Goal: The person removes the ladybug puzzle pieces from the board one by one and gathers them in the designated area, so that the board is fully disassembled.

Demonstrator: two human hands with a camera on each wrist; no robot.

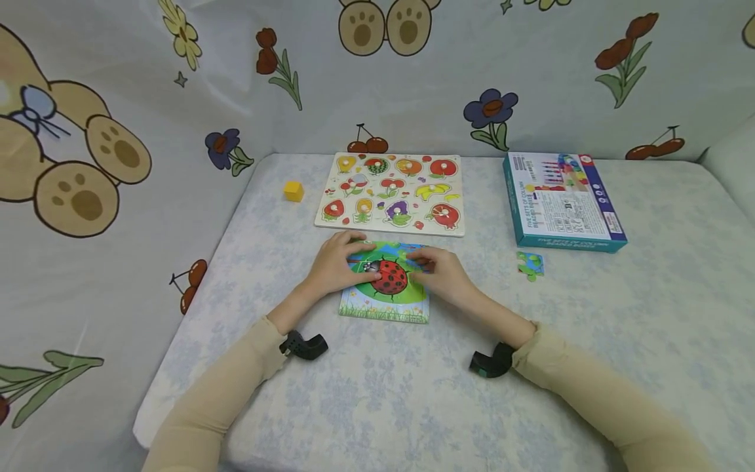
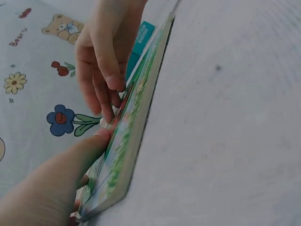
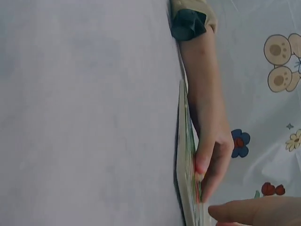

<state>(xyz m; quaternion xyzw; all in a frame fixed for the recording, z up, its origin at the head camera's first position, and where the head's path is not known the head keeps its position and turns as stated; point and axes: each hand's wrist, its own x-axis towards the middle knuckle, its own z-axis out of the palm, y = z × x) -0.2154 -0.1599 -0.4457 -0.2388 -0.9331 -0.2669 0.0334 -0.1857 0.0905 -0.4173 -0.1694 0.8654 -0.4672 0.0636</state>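
Observation:
A square ladybug jigsaw puzzle (image 1: 383,311) lies flat on the table, with a red spotted ladybug on a green ground. My left hand (image 1: 336,265) rests on its left side, thumb on the ladybug picture and fingers spread toward the far left corner. Over the upper right part of the board, my right hand (image 1: 444,275) bends its fingers down at the picture; no piece shows between thumb and fingers. In the left wrist view the right hand's fingertips (image 2: 109,113) are close to the board's surface. A loose blue-green jigsaw piece (image 1: 531,264) lies to the right.
Behind the ladybug puzzle lies a wooden fruit peg puzzle (image 1: 386,210). A yellow cube (image 1: 293,191) sits to its left. At the back right is a teal-sided toy box (image 1: 566,203). A patterned cloth hangs behind the table (image 1: 377,406).

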